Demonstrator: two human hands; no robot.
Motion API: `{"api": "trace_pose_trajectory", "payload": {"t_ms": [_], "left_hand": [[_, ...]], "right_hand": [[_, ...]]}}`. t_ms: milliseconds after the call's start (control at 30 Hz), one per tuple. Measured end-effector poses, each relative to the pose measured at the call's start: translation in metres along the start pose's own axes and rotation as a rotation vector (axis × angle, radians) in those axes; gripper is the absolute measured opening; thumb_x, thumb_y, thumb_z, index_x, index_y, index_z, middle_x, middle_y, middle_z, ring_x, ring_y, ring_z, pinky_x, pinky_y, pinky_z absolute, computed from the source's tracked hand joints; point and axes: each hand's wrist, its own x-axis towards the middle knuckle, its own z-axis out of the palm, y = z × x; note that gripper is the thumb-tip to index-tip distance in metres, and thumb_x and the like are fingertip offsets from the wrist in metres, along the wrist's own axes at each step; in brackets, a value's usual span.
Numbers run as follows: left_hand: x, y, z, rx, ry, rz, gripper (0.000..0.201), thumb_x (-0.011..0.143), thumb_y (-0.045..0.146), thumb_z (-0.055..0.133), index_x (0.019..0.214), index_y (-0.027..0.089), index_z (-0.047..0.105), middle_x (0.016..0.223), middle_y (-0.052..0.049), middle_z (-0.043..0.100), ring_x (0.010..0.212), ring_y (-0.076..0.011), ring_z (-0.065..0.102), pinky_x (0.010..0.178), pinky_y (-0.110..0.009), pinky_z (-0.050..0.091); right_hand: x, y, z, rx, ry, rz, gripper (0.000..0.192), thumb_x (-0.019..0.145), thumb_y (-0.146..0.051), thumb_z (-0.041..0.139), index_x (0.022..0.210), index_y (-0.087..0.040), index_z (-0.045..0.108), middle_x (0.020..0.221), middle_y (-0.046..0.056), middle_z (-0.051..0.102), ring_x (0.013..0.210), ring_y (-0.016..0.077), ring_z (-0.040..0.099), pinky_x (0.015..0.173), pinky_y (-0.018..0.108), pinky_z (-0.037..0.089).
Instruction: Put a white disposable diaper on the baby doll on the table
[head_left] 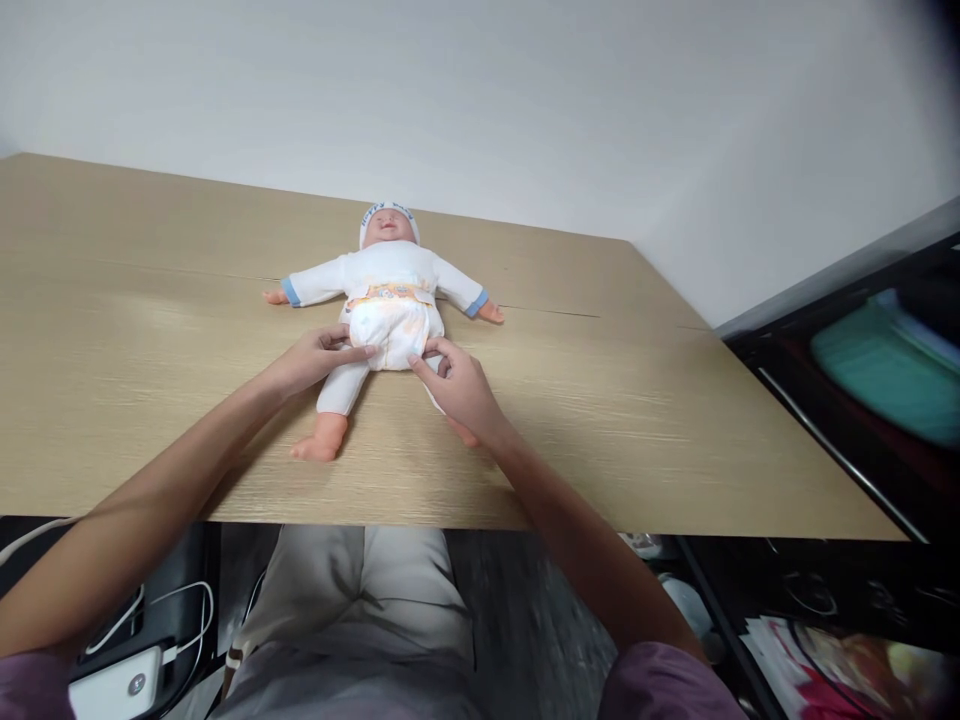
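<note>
View: head camera, looking forward and down.
Doll: plastic baby doll in a white long-sleeved suit with blue cuffs and a white cap (386, 290), lying face up at centre frame, head toward the top, arms spread to either side, bare peach feet toward the bottom.
Diaper: white padded diaper with an orange printed waistband (390, 330), wrapped round the doll's hips, centre frame.
Left hand: left hand (315, 357), just left of centre, fingers stretched out with the tips touching the diaper's leg edge; nothing is clasped in it.
Right hand: right hand (457, 385), just right of centre, fingers bent, thumb and forefinger nipping the diaper's opposite leg edge, covering the doll's other leg.
Surface: light wood-grain table (675, 400), filling the middle band of the frame.
Handling, judged: doll likely light, with hard limbs and a soft cloth body; diaper soft, pliant, easily bunched. Best taken at the leg edges or waistband tabs; doll best steadied at the hips or thighs.
Lower frame: the person's pale grey trousers (360, 600), below the table edge.
Lower left: white cable and a white device (120, 685) on a dark surface.
Right edge: dark shelving holding a blurred teal object (885, 365).
</note>
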Motion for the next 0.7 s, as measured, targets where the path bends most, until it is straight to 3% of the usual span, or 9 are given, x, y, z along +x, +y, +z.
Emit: {"api": "trace_pose_trajectory", "payload": {"t_ms": [100, 200, 300, 433, 533, 633, 700], "left_hand": [[-0.002, 0.003, -0.002, -0.110, -0.137, -0.097, 0.058, 0.077, 0.062, 0.102, 0.119, 0.024, 0.088, 0.132, -0.012, 0.086, 0.120, -0.0342, 0.080, 0.103, -0.047, 0.063], [-0.002, 0.004, -0.005, -0.136, -0.140, -0.094, 0.057, 0.079, 0.062, 0.102, 0.120, 0.025, 0.088, 0.130, -0.012, 0.087, 0.125, -0.0369, 0.079, 0.106, -0.049, 0.062], [0.000, 0.001, -0.005, -0.124, -0.137, -0.088, 0.060, 0.078, 0.063, 0.102, 0.121, 0.024, 0.087, 0.125, -0.013, 0.087, 0.127, -0.0389, 0.078, 0.109, -0.052, 0.062], [0.004, -0.001, -0.010, -0.074, -0.134, -0.071, 0.051, 0.082, 0.063, 0.099, 0.113, 0.025, 0.086, 0.120, -0.012, 0.087, 0.115, -0.0339, 0.080, 0.105, -0.049, 0.063], [0.003, 0.004, -0.027, -0.002, -0.223, -0.055, 0.043, 0.090, 0.065, 0.091, 0.108, 0.027, 0.087, 0.117, -0.011, 0.085, 0.114, -0.0329, 0.079, 0.104, -0.048, 0.062], [0.004, 0.009, -0.052, 0.138, -0.241, -0.049, 0.043, 0.096, 0.069, 0.082, 0.111, 0.029, 0.087, 0.119, -0.010, 0.084, 0.117, -0.0340, 0.077, 0.105, -0.050, 0.061], [0.012, 0.009, -0.066, 0.266, -0.138, 0.011, 0.047, 0.098, 0.074, 0.075, 0.109, 0.029, 0.086, 0.119, -0.011, 0.082, 0.113, -0.0341, 0.076, 0.105, -0.051, 0.059]], "right_hand": [[-0.003, -0.001, 0.005, -0.055, 0.079, -0.069, 0.021, 0.104, -0.048, 0.071, 0.099, -0.027, 0.074, 0.094, 0.003, 0.077, 0.082, 0.0247, 0.068, 0.084, 0.040, 0.055], [-0.003, 0.000, 0.009, -0.125, 0.180, -0.149, 0.016, 0.103, -0.042, 0.075, 0.098, -0.027, 0.076, 0.112, 0.009, 0.075, 0.110, 0.0310, 0.071, 0.106, 0.048, 0.057], [-0.002, 0.005, 0.010, -0.139, 0.235, -0.149, 0.018, 0.102, -0.045, 0.078, 0.100, -0.027, 0.081, 0.121, 0.012, 0.069, 0.122, 0.0336, 0.069, 0.116, 0.054, 0.055], [-0.002, 0.010, 0.003, -0.127, 0.172, -0.140, 0.019, 0.101, -0.046, 0.079, 0.104, -0.028, 0.084, 0.116, 0.011, 0.069, 0.119, 0.0335, 0.069, 0.114, 0.056, 0.057], [-0.005, 0.011, -0.009, -0.097, 0.137, -0.138, 0.023, 0.104, -0.047, 0.074, 0.107, -0.028, 0.085, 0.115, 0.010, 0.072, 0.104, 0.0294, 0.070, 0.102, 0.049, 0.061], [0.003, 0.016, -0.026, -0.133, 0.207, -0.167, 0.026, 0.107, -0.048, 0.069, 0.108, -0.025, 0.082, 0.110, 0.010, 0.073, 0.086, 0.0260, 0.065, 0.090, 0.046, 0.060], [0.022, 0.026, -0.036, -0.226, 0.301, -0.210, 0.025, 0.107, -0.045, 0.067, 0.113, -0.024, 0.079, 0.113, 0.012, 0.074, 0.091, 0.0285, 0.065, 0.096, 0.050, 0.059]]}}
